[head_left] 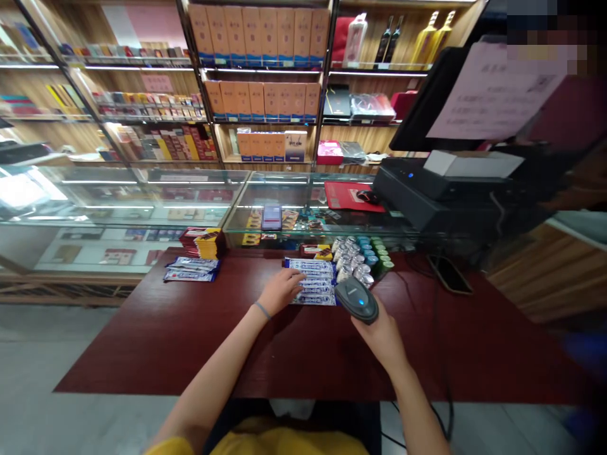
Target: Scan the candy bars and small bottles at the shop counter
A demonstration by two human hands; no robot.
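My right hand [382, 335] is wrapped around a dark grey barcode scanner [353, 297] with a blue light on top. The scanner's head points away from me, near the right end of a row of blue-and-white wrapped packets [320, 282]. On the left end of that row rests my left hand [281, 291], its fingers stretched out over the wrappers. Silver, blue and green rolls [355, 259] stand grouped just behind the scanner. Red-and-yellow packs [317, 251] lie behind the row. A smaller pile of similar blue-and-white packets [192, 269] is farther left.
The dark red table [199, 341] meets a glass display counter [237, 196]. Yellow-and-red boxes [202, 242] are stacked at the back left. A phone [450, 273] lies on the right, below a monitor [427, 95]. A small screen [272, 217] stands on the glass near a red mouse pad [348, 196].
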